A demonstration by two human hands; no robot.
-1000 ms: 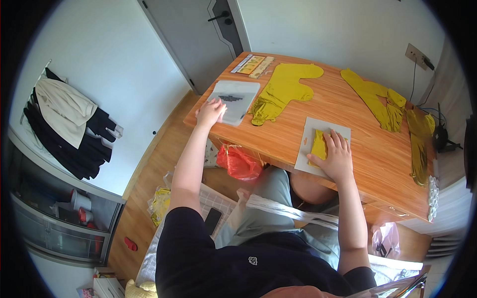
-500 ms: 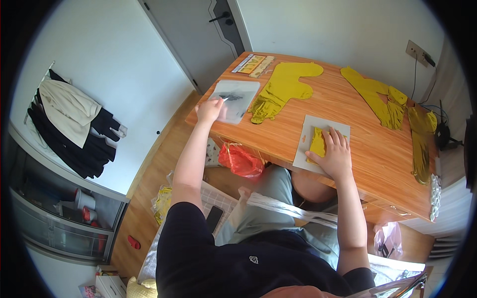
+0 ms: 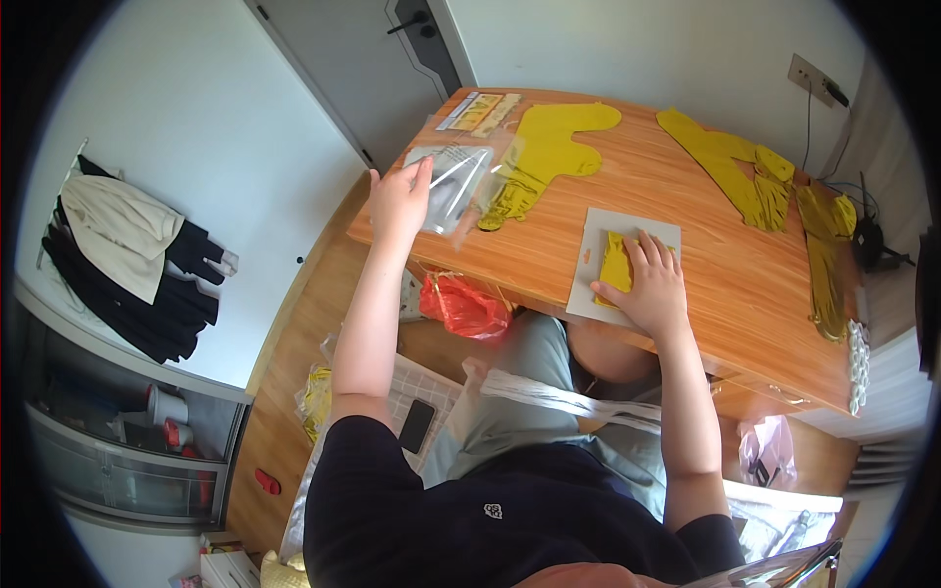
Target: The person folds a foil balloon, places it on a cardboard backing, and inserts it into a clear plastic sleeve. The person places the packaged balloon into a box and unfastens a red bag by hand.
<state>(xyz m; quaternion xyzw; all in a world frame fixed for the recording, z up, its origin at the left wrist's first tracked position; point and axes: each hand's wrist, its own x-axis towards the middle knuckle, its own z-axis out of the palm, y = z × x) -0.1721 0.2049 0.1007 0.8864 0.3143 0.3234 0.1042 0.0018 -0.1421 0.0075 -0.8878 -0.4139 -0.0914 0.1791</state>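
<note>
Under the flat right hand (image 3: 655, 287) lies yellow foil (image 3: 615, 261); left hand (image 3: 398, 204) pinches clear plastic (image 3: 459, 186).

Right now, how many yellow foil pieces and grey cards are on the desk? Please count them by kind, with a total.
Large yellow foil pieces: 3
Small yellow foil piece, partly under the right hand: 1
Grey card, beneath the small piece: 1
Total: 5

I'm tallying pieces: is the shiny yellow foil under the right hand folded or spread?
Apparently folded: the yellow foil makes a compact rectangle on the grey rectangular card, partly beneath the right hand.
</note>
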